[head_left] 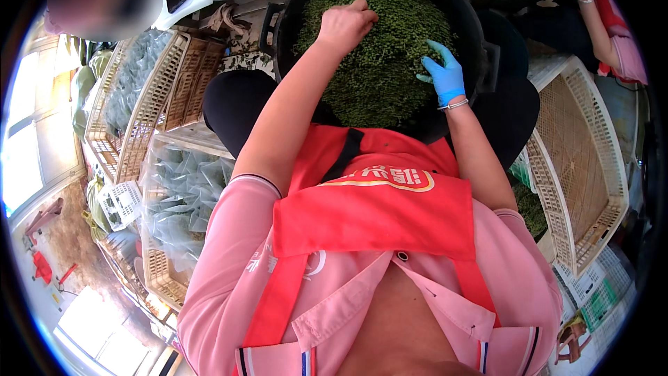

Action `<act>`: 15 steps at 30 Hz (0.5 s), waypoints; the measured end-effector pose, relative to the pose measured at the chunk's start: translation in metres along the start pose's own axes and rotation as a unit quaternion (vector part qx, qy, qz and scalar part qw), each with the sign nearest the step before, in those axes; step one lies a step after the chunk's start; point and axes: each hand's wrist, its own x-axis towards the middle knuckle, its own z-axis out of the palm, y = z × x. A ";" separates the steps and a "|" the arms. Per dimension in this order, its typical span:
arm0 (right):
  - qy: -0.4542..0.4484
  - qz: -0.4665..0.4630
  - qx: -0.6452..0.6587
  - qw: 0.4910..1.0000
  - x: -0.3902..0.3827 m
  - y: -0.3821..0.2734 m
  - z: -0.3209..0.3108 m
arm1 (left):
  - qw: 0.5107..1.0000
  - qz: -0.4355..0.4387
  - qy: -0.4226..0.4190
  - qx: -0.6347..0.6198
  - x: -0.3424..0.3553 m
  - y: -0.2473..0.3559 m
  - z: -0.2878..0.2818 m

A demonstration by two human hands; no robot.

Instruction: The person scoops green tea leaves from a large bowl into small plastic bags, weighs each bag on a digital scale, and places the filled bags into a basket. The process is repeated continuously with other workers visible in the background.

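Head view: hands (348, 25) over greens (379, 63) in black tub (474, 45); crates (581, 146) alongside.

A pink shirt (219, 257) with short sleeves was worn, and the left sleeve's edge (254, 178) was trimmed with dark and pale lines. The collar (334, 310) was opened at the neck, and its ends were marked by dark, white, blue and red stripes (307, 362). A small dark button (402, 256) was set near the top of the opening. Over the shirt, a bright red apron (369, 226) was held by wide red straps (278, 299), and white print (316, 264) was seen on the shirt beside the left one. The apron's lower part was decorated with a pale emblem (393, 179) outlined in yellow, and was crossed by a black band (344, 157). Black trousers (236, 108) were worn. The right hand (437, 73) was covered by a blue glove (451, 85), and its wrist was ringed by a silvery bracelet (456, 104).
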 end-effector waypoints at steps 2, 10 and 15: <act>-0.002 0.017 0.005 1.000 0.002 0.000 -0.003 | 0.999 0.039 -0.015 0.034 0.005 -0.003 0.005; -0.003 0.073 -0.007 0.997 0.003 -0.006 0.001 | 0.986 -0.105 0.042 -0.121 -0.004 -0.008 -0.012; -0.026 -0.200 -0.274 0.940 -0.005 -0.003 0.000 | 0.865 -0.347 0.080 -0.353 -0.051 -0.049 -0.076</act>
